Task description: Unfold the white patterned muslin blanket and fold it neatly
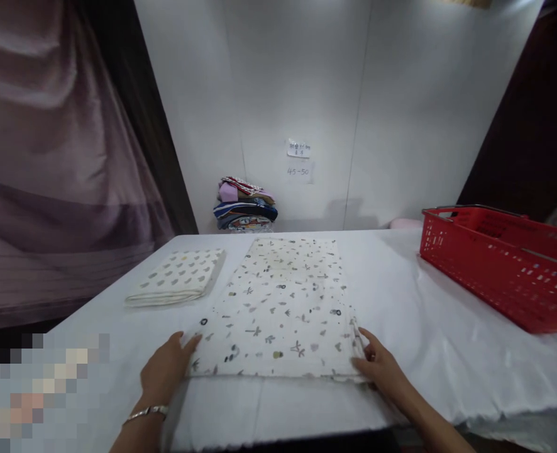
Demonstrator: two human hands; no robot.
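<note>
A white cloth with small grey plant prints (283, 308) lies folded into a long rectangle across the middle of the table. At its near left corner my left hand (165, 365), with a bracelet at the wrist, has thumb and fingers closed about the edge. My right hand (377, 365) pinches the layered edge at the near right corner, where the fabric is slightly bunched. Some fingertips of both hands are hidden. Left of this cloth sits a smaller folded cloth with grey drop-like prints (179, 274), touched by neither hand.
A red plastic basket (486, 270) stands at the right of the white-covered table (401, 327). Behind the far edge rises a stack of folded fabrics (245, 204), against a wall bearing paper notes (300, 160). A pinkish curtain (47, 157) hangs at left.
</note>
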